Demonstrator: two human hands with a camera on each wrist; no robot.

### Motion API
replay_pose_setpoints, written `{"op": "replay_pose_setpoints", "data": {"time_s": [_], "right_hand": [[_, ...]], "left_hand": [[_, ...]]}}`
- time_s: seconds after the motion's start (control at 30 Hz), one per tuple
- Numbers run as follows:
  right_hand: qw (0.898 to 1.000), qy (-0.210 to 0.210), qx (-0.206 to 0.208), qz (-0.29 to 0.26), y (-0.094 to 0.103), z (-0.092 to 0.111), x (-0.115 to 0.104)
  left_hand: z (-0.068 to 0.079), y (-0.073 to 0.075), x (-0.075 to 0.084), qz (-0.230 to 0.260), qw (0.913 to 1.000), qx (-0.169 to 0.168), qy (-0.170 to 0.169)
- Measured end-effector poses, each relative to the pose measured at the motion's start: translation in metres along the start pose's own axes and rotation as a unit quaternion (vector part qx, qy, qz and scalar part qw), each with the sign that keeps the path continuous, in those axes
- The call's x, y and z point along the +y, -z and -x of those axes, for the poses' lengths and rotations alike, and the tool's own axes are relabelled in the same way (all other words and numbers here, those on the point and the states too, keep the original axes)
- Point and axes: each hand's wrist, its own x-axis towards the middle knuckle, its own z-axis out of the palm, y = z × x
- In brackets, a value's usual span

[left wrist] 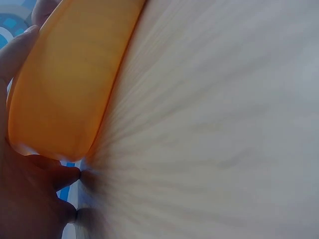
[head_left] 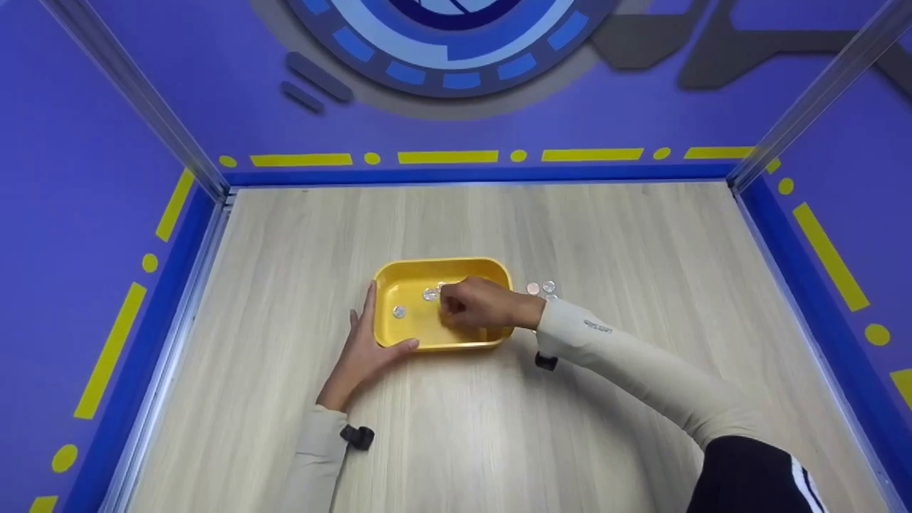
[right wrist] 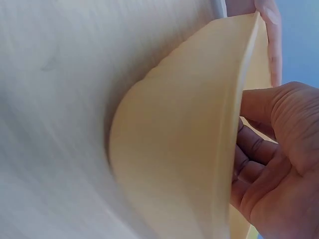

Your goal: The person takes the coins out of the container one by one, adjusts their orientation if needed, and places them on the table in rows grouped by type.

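Note:
A yellow plastic tray [head_left: 456, 345] with rounded corners sits on the wooden table. My left hand [head_left: 363, 355] holds its near left corner, thumb at the front rim and fingers along the left wall; the left wrist view shows this hand [left wrist: 25, 189] against the tray's outer side [left wrist: 65, 84]. Inside the tray, my right hand [head_left: 479, 302] is lowered with its fingers curled. Silver coins lie on the tray floor, one [head_left: 399, 311] at the left and another [head_left: 429, 293] beside the right hand's fingers. In the right wrist view the tray wall [right wrist: 174, 129] hides the right fingertips [right wrist: 289, 154].
Right of the tray, several loose coins lie on the table, among them a copper-coloured coin [head_left: 533, 288] and a silver coin [head_left: 548, 286], partly covered by the right sleeve [head_left: 613, 349]. Blue-purple panels [head_left: 456, 135] bound the table [head_left: 456, 427] at the back and sides.

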Motion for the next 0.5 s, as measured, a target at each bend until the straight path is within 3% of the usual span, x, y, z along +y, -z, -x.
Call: {"op": "replay_pose_setpoints", "data": {"time_s": [0.33, 0.5], "right_hand": [[0.998, -0.015, 0.032, -0.048, 0.005, 0.024, 0.009], [0.995, -0.038, 0.040, -0.081, 0.010, 0.033, 0.012]], "left_hand": [[0.002, 0.000, 0.002, 0.002, 0.9996, -0.001, 0.027], [0.002, 0.000, 0.002, 0.000, 0.9998, 0.000, 0.018]]}}
